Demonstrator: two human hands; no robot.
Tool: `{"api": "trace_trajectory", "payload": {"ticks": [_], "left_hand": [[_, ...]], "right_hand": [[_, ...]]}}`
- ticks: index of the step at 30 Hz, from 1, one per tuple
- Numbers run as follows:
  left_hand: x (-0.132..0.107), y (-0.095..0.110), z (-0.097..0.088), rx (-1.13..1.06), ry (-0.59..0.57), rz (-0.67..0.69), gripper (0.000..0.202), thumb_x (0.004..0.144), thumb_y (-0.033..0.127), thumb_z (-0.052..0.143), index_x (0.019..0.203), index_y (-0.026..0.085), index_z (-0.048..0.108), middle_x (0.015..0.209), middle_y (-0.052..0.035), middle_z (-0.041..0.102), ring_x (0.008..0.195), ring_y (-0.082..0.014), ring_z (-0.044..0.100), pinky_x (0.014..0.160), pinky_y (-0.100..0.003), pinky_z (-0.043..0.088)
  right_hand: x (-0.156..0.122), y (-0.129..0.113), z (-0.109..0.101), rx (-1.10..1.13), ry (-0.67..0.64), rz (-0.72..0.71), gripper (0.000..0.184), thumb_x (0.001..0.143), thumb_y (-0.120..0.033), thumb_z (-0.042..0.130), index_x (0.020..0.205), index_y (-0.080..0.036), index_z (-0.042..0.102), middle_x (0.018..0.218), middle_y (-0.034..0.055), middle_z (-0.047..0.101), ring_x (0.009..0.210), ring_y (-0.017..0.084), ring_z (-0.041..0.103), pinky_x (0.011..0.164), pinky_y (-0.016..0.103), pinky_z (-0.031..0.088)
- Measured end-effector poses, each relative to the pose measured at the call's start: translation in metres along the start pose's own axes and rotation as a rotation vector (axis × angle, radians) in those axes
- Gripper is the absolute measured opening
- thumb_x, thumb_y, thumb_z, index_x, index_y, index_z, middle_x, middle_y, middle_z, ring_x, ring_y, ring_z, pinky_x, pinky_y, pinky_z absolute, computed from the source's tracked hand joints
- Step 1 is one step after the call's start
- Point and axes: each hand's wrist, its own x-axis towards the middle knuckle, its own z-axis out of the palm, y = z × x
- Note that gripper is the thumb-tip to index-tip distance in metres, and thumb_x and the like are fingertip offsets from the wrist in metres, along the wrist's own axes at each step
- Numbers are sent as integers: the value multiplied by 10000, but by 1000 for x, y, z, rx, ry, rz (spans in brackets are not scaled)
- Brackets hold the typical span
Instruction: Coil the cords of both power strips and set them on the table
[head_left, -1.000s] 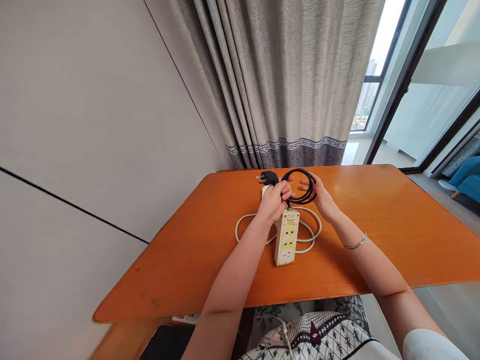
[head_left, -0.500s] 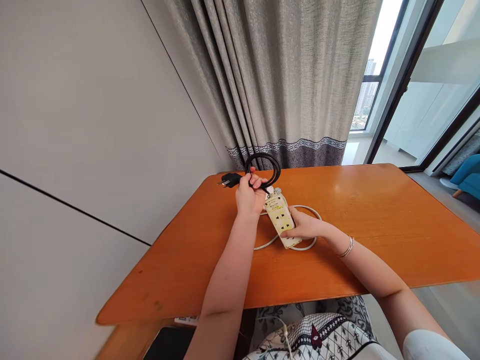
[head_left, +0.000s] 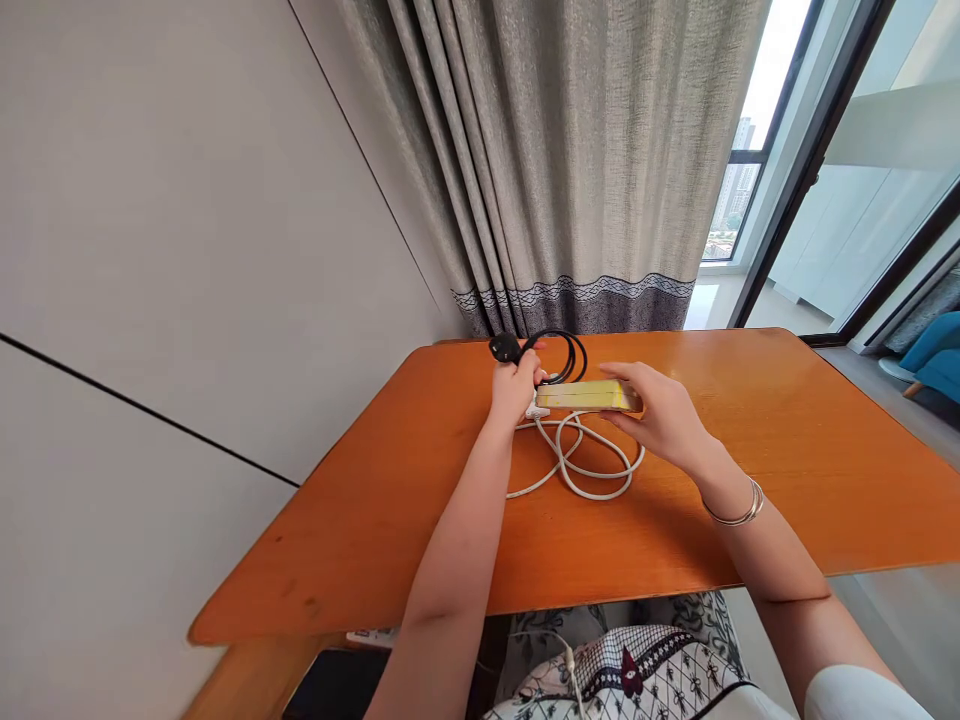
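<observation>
My left hand is closed around a coiled black power cord, its plug sticking out to the left above the fist. In my right hand is the right end of a yellowed power strip, thumb on one side and fingers on the other. The strip is turned on edge, so its narrow side faces me and the sockets are hidden. Below it, a white cable lies in loose loops on the table. A small white piece shows by the strip's left end, partly covered by my left hand.
The orange-brown wooden table spreads under both hands. A grey curtain hangs behind its far edge, and a pale wall borders the left. A blue chair stands beyond the table at far right.
My right hand has lifted and tipped the power strip from socket-side view onto its edge, uncovering the white cable loops. My left hand has shifted slightly right with the black cord, and the plug has turned.
</observation>
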Motion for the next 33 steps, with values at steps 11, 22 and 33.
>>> {"api": "trace_trajectory", "payload": {"ticks": [11,22,33], "left_hand": [[-23,-11,13,171,-438,-310,206,752,377,651,666,200,591,587,5,587,632,-179,595,580,-263,466],[-27,4,23,87,-379,-580,112,682,257,609,639,164,654,582,3,667,523,-134,556,516,-231,446],[-19,-9,15,1,-375,-639,333,765,454,612,738,137,709,626,-36,701,552,-162,621,489,-228,438]], "right_hand": [[17,56,23,718,328,300,602,841,-483,692,1369,-247,523,1161,79,669,1077,237,641,981,409,554],[15,51,13,1071,-16,601,818,642,-245,861,1318,-290,404,1090,20,670,905,186,696,553,233,618],[19,60,30,1183,90,703,714,587,-242,901,1175,-273,498,943,-27,719,704,136,696,524,221,593]]}}
